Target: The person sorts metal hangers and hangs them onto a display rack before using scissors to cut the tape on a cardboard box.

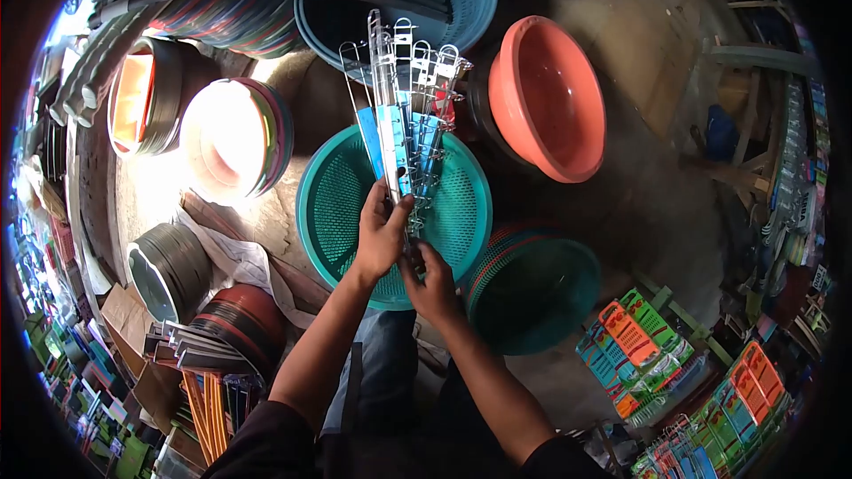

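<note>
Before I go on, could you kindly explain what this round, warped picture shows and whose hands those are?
The picture comes from one camera worn on a person's head, looking down; the wide lens bends the edges. The two bare arms are that person's own. The left hand and right hand together hold a bundle of clear strips, fanned upward, with blue cards on them. The left hand's grip closes round the strips; the right pinches their lower end. Beneath lies a teal basket, with an orange basin to its right and more stacked baskets and basins around on the ground.

Plasticware shop, stacked basins (546,98), baskets (395,204)
</note>
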A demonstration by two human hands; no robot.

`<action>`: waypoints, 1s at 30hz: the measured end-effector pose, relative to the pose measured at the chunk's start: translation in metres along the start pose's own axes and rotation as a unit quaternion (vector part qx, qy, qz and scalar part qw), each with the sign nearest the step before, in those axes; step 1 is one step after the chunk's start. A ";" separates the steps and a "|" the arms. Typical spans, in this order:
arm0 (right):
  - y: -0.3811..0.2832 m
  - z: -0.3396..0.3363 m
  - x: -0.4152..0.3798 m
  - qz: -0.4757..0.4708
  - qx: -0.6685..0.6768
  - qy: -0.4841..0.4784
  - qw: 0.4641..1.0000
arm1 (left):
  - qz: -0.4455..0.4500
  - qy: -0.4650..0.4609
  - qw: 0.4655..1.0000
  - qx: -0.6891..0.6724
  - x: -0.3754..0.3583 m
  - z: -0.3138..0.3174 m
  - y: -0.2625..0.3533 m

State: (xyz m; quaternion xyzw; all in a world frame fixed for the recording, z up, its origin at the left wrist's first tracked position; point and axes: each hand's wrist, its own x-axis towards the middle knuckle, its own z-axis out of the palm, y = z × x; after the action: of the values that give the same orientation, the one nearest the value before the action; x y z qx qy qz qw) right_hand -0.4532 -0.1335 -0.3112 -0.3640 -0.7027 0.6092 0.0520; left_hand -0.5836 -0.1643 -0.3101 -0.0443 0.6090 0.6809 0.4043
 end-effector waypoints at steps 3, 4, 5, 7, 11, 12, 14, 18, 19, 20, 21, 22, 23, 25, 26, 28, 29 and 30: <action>-0.028 -0.023 -0.011 -0.009 0.082 0.011 0.997 | -0.008 -0.058 0.998 0.021 -0.014 0.002 0.017; -0.034 -0.032 -0.014 -0.018 0.083 0.018 0.996 | -0.006 -0.093 0.995 0.035 -0.018 0.004 0.022; -0.040 -0.042 -0.019 -0.031 -0.010 0.027 0.999 | -0.014 -0.102 0.994 0.021 -0.026 0.009 0.028; -0.065 -0.062 -0.024 -0.020 -0.137 0.063 0.988 | -0.018 -0.132 0.991 -0.016 -0.038 0.023 0.041; -0.111 -0.097 -0.025 -0.075 -0.169 0.164 0.969 | -0.065 -0.225 0.971 -0.043 -0.063 0.044 0.064; -0.120 -0.104 -0.025 -0.042 -0.055 0.163 0.984 | -0.066 -0.254 0.965 -0.010 -0.071 0.049 0.068; -0.144 -0.121 -0.023 0.010 0.171 0.151 0.974 | -0.083 -0.313 0.946 0.009 -0.091 0.061 0.080; -0.135 -0.154 -0.048 -0.019 0.129 0.158 0.979 | -0.017 -0.327 0.940 0.101 -0.145 0.104 0.112; -0.153 -0.165 -0.060 -0.035 0.124 0.173 0.976 | -0.004 -0.324 0.942 0.092 -0.156 0.111 0.112; -0.171 -0.173 -0.075 -0.027 0.112 0.201 0.973 | 0.007 -0.320 0.944 0.084 -0.166 0.117 0.108; -0.186 -0.178 -0.089 -0.018 0.103 0.229 0.968 | 0.018 -0.336 0.938 0.087 -0.172 0.122 0.105; -0.193 -0.183 -0.101 -0.031 0.102 0.244 0.964 | 0.020 -0.328 0.938 0.111 -0.178 0.129 0.104; -0.199 -0.187 -0.112 -0.044 0.093 0.274 0.956 | 0.023 -0.318 0.938 0.134 -0.183 0.135 0.103; -0.211 -0.195 -0.131 -0.069 0.083 0.318 0.942 | -0.005 -0.331 0.937 0.113 -0.198 0.155 0.113; -0.216 -0.199 -0.139 -0.075 0.086 0.332 0.936 | -0.047 -0.329 0.939 0.089 -0.205 0.163 0.116; -0.224 -0.207 -0.155 -0.085 0.091 0.359 0.925 | 0.002 -0.339 0.927 0.160 -0.216 0.181 0.125; -0.227 -0.211 -0.162 -0.074 0.063 0.374 0.922 | 0.021 -0.337 0.927 0.167 -0.225 0.190 0.132; -0.234 -0.215 -0.171 -0.077 0.063 0.386 0.917 | 0.038 -0.332 0.926 0.173 -0.237 0.196 0.140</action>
State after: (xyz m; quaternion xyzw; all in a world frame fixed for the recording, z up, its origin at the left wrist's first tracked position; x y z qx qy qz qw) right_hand -0.3218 -0.0541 0.0154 -0.5116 -0.6137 0.4586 0.3890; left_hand -0.4247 -0.1026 -0.0181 0.2786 0.5496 0.5553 0.5586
